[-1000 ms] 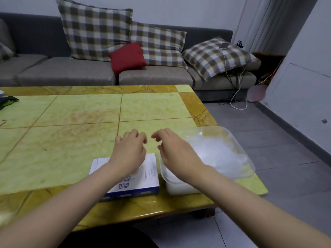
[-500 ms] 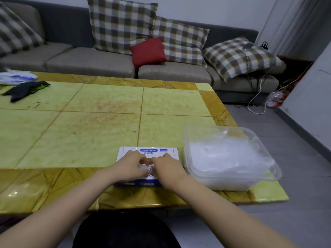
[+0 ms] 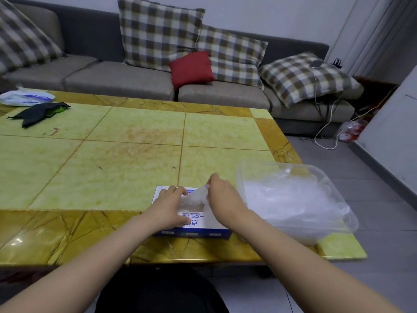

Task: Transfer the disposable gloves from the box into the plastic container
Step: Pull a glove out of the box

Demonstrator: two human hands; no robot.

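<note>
Above the box [image 3: 196, 222] being pressed by the left hand [image 3: 170, 206], a glove [image 3: 194, 199] is being pinched by the right hand [image 3: 223, 197], best drawn slowly.

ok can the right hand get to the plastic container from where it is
Probably yes: the right hand, pinching a glove above the box, is right beside the plastic container, whose top is open, with nothing between them.
</note>
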